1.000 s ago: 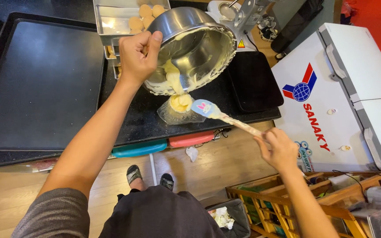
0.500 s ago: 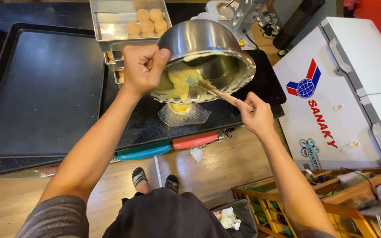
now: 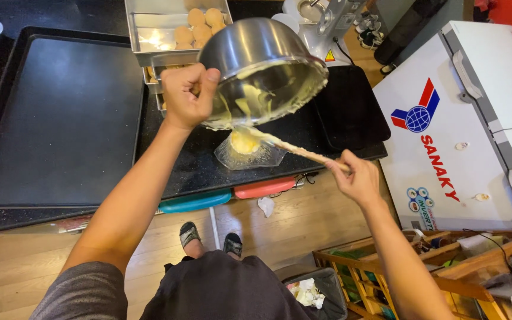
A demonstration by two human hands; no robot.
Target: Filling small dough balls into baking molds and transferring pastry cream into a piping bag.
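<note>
Both hands grip: left hand (image 3: 186, 95) tilts bowl (image 3: 262, 65) steeper, right hand (image 3: 358, 178) has drawn spatula (image 3: 294, 148) out.

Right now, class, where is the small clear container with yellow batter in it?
In the head view, the small clear container sits on the black counter, right of the large black baking tray, directly beneath the tilted steel mixing bowl.

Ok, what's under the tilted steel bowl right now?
A clear plastic bag holding yellow cream sits on the black counter beneath the steel bowl. The spatula partly covers the opening.
</note>
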